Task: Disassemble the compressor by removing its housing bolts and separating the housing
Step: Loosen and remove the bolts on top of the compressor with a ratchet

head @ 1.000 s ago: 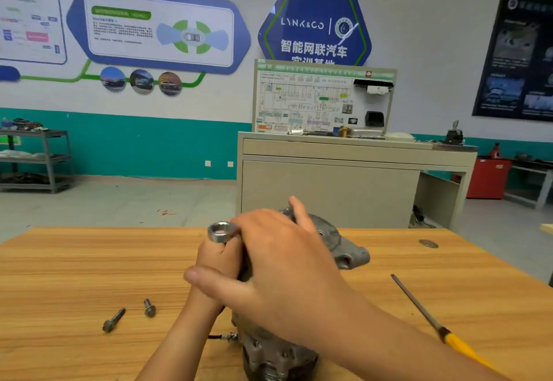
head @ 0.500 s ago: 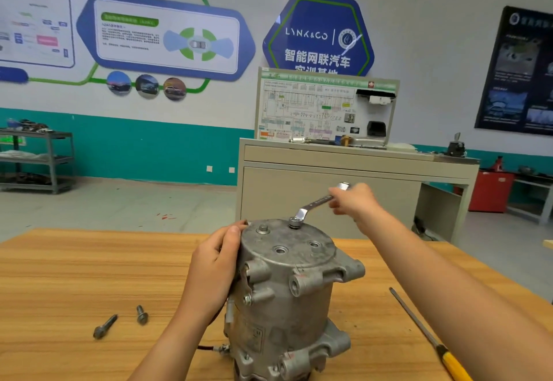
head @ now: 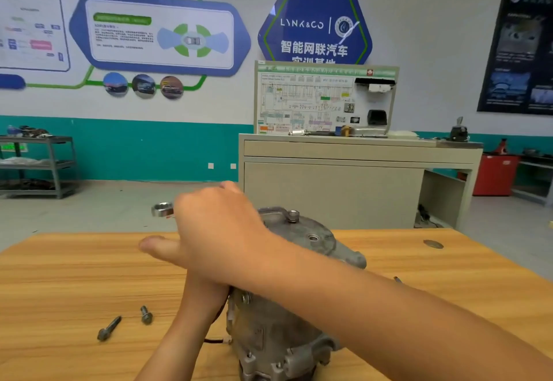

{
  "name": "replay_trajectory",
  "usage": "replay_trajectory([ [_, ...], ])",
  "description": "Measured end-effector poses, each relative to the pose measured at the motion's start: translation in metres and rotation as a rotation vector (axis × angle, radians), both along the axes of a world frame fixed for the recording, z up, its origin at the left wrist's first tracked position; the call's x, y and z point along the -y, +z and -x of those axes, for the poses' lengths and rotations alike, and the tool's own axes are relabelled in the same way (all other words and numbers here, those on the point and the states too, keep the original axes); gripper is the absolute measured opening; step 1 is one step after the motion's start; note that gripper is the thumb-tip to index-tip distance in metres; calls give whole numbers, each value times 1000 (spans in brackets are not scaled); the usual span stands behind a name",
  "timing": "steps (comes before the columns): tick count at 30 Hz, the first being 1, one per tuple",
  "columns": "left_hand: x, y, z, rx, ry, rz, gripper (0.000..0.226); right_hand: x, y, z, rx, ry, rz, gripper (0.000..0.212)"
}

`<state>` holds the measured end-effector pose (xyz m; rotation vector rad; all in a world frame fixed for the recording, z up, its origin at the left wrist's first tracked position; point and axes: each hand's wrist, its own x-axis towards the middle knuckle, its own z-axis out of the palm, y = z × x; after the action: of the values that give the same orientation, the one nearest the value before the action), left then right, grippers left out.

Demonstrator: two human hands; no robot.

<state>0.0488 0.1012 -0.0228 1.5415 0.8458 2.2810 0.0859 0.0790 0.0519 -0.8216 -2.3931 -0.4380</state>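
Beneath the right hand [head: 215,231], curled fingers grip the wrench [head: 161,210]; left hand hidden, state unknown. Risk: ring jumps the bolt [head: 293,215], jerking the upright compressor [head: 284,306] over.

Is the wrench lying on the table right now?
No, the right hand holds the wrench up at the top of the compressor, clear of the table.

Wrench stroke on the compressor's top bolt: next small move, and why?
Probably lift the silver metal wrench off the raised bolt on the grey cast compressor housing and reseat it with the handle further right. The right hand gripping it is crossed over the left forearm, handle pointing left, so little swing seems left.
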Motion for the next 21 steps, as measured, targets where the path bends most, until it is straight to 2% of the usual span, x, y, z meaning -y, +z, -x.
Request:
replay_trajectory([
  [1, 12, 5, -8, 250, -393, -113, 26, 13, -12, -17, -102, 74, -38, 48],
  [2, 17, 8, -6, 330, -567, -216, 22, 25, -24, -36, -244, 153, -12, 44],
  [3, 17, 9, 0, 156, -328, -82, 21, 36, -33, -57, -431, 213, 52, 39],
  [4, 9, -2, 7, -130, -48, 16, 26, 42, -39, -77, -639, 245, 142, 38],
  [5, -2, -16, 10, -235, 10, 209, 32, 44, -44, -96, -847, 264, 236, 40],
  [6, -9, -20, 18, -156, 60, 365, 33, 42, -45, -113, -1036, 270, 329, 42],
  [8, -10, -23, 23, -47, -23, 392, 31, 29, -45, -143, -1331, 183, 387, 40],
  [10, -7, -15, 13, -36, -50, 411, 29, 10, -43, -162, -1441, 16, 293, 33],
  [12, -6, -17, 11, -53, -54, 412, 29, -18, -42, -174, -1371, -159, 197, 17],
  [13, -6, -17, 12, -47, -51, 413, 28, -34, -41, -179, -1266, -269, 184, 15],
  [16, -5, -16, 12, -38, -61, 438, 29, -86, -30, -185, -815, -596, 314, 50],
  [18, -4, -16, 11, -36, -65, 443, 28, -112, -13, -171, -650, -627, 512, 60],
  [21, -4, -15, 12, -39, -61, 443, 28, -131, 12, -136, -564, -471, 680, 58],
])
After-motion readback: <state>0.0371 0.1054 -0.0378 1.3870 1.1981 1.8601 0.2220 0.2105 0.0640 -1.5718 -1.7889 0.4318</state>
